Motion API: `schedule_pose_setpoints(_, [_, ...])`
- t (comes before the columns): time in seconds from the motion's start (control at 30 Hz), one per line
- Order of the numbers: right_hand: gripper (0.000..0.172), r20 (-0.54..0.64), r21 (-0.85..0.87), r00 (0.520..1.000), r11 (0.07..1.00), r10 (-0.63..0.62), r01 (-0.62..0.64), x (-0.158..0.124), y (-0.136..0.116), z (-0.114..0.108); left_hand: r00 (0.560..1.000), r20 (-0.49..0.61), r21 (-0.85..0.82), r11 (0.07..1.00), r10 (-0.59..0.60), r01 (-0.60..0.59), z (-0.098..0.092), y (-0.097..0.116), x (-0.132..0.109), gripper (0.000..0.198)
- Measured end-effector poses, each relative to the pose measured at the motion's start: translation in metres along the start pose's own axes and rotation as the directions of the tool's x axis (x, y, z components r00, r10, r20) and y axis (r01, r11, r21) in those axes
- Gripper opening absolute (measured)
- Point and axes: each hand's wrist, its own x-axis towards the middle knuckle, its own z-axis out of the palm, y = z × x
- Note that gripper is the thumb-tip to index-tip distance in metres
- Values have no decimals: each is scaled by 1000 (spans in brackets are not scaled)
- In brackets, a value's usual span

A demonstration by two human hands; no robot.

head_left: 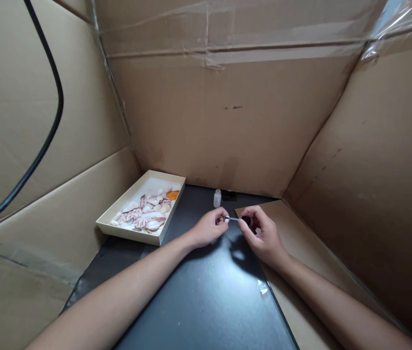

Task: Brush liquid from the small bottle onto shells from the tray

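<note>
Over the dark table, my left hand (pixel 213 227) pinches a small whitish piece (pixel 227 220), mostly covered by the fingers. It may be a shell, but too little shows to tell. Facing it, my right hand (pixel 264 236) is closed on the black cap of a brush applicator (pixel 246 220). The applicator's thin stem points left, and its dark tip meets the piece at my left fingertips. Just beyond my left hand stands a small translucent white bottle (pixel 217 199), upright, with no cap on its neck.
A shallow cream box (pixel 129 235) of seashells (pixel 147 214), one of them orange, lies to the left. Cardboard walls (pixel 206 121) enclose the table (pixel 191 311). A cardboard sheet (pixel 293 228) lies along the right. One black cable (pixel 58 92) hangs at the upper left.
</note>
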Motion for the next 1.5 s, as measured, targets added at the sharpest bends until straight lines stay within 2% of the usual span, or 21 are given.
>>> schedule_pose_setpoints(0.87, [9, 1, -31, 1000, 999, -11, 11, 0, -1, -1, 998, -32, -89, 994, -60, 56, -2, 5, 0, 15])
schedule_pose_setpoints(1.2, [9, -16, -19, 1000, 1000, 4, -5, 1, 1, -1, 996, -37, -250, 965, -87, 75, -8, 8, 2, 20])
schedule_pose_setpoints(1.3, [10, 9, -9, 1000, 1000, 11, -11, 1, 2, -1, 995, -46, -282, 957, -90, 73, -9, 9, 2, 20])
schedule_pose_setpoints(1.5, [9, -15, -21, 1000, 1000, 6, -7, 1, 2, 0, 994, -41, -330, 940, -100, 81, -10, 9, 2, 23])
